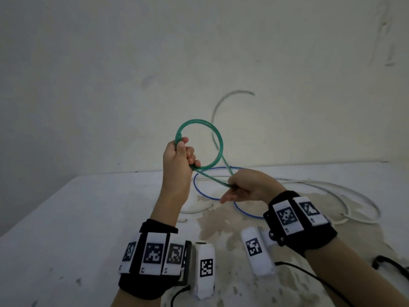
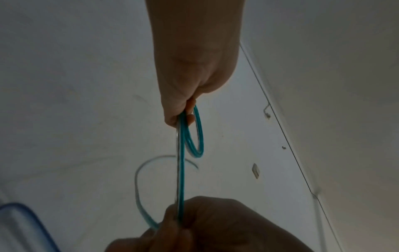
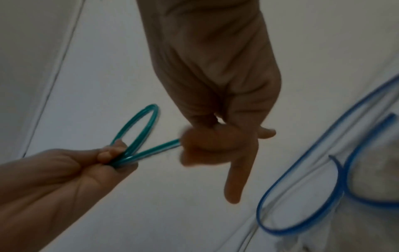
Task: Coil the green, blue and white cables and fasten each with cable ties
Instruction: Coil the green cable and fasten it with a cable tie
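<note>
Step in hand: coiling the green cable (image 1: 199,147); judging by the blue and white cables lying loose, this is the first of the three, and no tie is on it yet.
Left hand (image 1: 179,158): raised above the table (image 1: 88,218), fingers curled round the gathered turns of the green cable, holding the coil upright in the air.
Right hand (image 1: 247,185): lower and to the right, thumb and curled fingers pinching the free run of the green cable; the forefinger (image 3: 235,184) sticks out straight and touches nothing.
Green cable, look: thin, glossy, translucent green; about two round turns lie side by side in the coil, and a straight stretch runs from the left hand down to the right. A pale, blurred tail arcs up behind the coil, so some length seems to be left.
Next move, as I judge it: bring the right hand's stretch up and round to lay one more turn beside the others, and let the left fingers open just enough to take it in without the coil springing apart.
Blue cable (image 1: 200,191): lies in loose loops on the table under the hands, not coiled.
White cable (image 1: 354,196): sprawls in wide curves on the table to the right.
Cable ties: thin pale strips (image 1: 199,209) lie on the table near the left forearm; I cannot tell whether they are the ties.
</note>
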